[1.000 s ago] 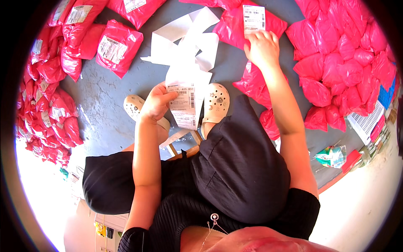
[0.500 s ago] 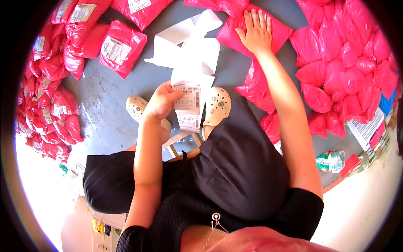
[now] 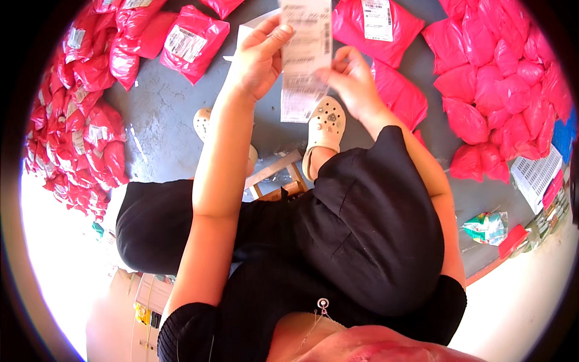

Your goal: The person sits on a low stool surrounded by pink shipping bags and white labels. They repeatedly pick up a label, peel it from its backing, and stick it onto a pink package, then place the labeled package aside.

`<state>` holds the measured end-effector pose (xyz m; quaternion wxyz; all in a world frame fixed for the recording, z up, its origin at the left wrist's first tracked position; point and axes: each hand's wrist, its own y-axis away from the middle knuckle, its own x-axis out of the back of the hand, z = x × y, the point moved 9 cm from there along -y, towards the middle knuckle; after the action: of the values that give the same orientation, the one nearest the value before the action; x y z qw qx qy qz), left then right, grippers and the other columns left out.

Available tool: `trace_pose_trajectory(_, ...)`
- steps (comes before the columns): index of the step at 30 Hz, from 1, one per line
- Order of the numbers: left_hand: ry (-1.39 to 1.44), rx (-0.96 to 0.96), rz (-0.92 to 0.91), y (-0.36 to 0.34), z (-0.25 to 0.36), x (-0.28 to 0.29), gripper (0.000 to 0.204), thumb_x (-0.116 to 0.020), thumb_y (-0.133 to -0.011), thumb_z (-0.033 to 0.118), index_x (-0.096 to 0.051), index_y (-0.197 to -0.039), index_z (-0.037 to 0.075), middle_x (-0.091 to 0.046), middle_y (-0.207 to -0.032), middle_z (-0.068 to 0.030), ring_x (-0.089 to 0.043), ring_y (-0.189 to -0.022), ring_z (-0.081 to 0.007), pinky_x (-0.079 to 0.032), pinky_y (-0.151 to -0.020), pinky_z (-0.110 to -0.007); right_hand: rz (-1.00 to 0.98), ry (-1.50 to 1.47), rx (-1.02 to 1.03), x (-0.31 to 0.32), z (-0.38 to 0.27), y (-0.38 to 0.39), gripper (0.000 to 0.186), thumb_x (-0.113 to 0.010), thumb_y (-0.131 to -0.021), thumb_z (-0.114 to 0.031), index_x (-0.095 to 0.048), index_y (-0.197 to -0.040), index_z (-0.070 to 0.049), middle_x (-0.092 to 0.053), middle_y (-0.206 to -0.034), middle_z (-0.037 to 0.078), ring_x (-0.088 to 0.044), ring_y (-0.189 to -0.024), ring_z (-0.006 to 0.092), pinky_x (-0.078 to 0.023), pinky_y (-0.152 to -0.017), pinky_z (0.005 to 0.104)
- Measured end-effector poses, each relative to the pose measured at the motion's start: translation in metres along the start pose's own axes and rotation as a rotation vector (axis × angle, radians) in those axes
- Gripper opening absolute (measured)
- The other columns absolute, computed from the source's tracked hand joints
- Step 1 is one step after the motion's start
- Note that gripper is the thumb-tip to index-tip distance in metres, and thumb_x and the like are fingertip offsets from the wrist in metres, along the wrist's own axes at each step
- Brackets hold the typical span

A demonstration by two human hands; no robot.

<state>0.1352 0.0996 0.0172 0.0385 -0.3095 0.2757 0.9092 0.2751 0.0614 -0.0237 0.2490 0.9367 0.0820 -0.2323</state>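
Note:
A strip of printed shipping labels (image 3: 306,60) hangs upright above the floor between my hands. My left hand (image 3: 258,63) grips it along its left edge, thumb on the printed face. On the opposite edge, my right hand (image 3: 354,84) pinches the strip lower down, with thumb and fingers closed. Just beyond the right hand lies a pink plastic parcel (image 3: 395,42) bearing a white label (image 3: 377,21). A second pink parcel (image 3: 401,93) rests nearer me, partly behind the right hand. Some white paper (image 3: 244,39) shows behind the left hand.
Pink parcels heap up at the left (image 3: 78,133) and right (image 3: 482,84). One labelled parcel (image 3: 196,45) lies alone at far left. Below the strip are my cream clogs (image 3: 326,127) and a wooden stool frame (image 3: 274,169). A white crate (image 3: 535,178) stands at right.
My right hand has left the far parcel, which now shows a label, and come to the strip's right edge. My left hand has raised the strip away from me.

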Motion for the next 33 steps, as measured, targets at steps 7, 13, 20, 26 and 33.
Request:
trace_pose_trajectory(7,-0.357,0.146,-0.041,0.037,-0.053,-0.009,0.030,-0.053,-0.092,0.010,-0.057,-0.118,-0.005,-0.065,-0.108,-0.0075,-0.060,-0.096,-0.0117,-0.047,-0.087,-0.028,0.148,0.573,0.305,0.024,-0.049,-0.006,0.035,-0.073,-0.077,-0.005,-0.046,-0.098,-0.007,-0.064,-0.087,0.008,-0.062,-0.080,0.0163,-0.048,-0.071,0.0296)
trace_pose_trajectory(13,-0.824,0.217,0.032,0.037,-0.070,0.009,0.026,-0.053,-0.094,0.014,-0.061,-0.111,-0.004,-0.068,-0.094,-0.0050,-0.061,-0.082,-0.0077,-0.050,-0.074,-0.025,-0.023,1.335,0.873,-0.048,-0.098,0.038,0.017,-0.075,-0.071,-0.024,-0.066,-0.079,-0.013,-0.064,-0.076,0.001,-0.060,-0.074,0.0216,-0.044,-0.072,0.0361)
trace_pose_trajectory(20,-0.978,0.181,-0.138,0.045,-0.077,-0.011,0.023,-0.048,-0.088,0.006,-0.063,-0.103,-0.001,-0.062,-0.079,0.0012,-0.051,-0.069,-0.0032,-0.043,-0.062,-0.022,-0.092,1.430,0.988,-0.045,-0.079,0.055,0.010,-0.072,-0.071,-0.021,-0.065,-0.071,-0.014,-0.064,-0.068,-0.002,-0.060,-0.068,0.0179,-0.043,-0.069,0.0328)
trace_pose_trajectory(26,-0.844,0.233,-0.114,0.049,-0.090,-0.009,0.027,-0.048,-0.082,0.004,-0.064,-0.103,-0.001,-0.064,-0.078,-0.0053,-0.055,-0.069,-0.0101,-0.047,-0.064,-0.030,-0.071,1.266,0.668,-0.021,-0.064,0.045,0.008,-0.070,-0.072,-0.018,-0.066,-0.075,-0.011,-0.065,-0.069,0.002,-0.061,-0.065,0.0215,-0.043,-0.063,0.0341)
trace_pose_trajectory(33,-0.618,0.435,-0.180,0.054,-0.093,0.023,0.035,-0.045,-0.086,-0.002,-0.058,-0.118,-0.004,-0.065,-0.107,-0.0079,-0.062,-0.095,-0.0141,-0.047,-0.088,-0.029,0.265,0.236,0.132,0.137,-0.073,0.004,0.010,-0.065,-0.082,-0.012,-0.066,-0.087,-0.004,-0.062,-0.074,0.000,-0.055,-0.062,0.0094,-0.043,-0.056,0.0235)
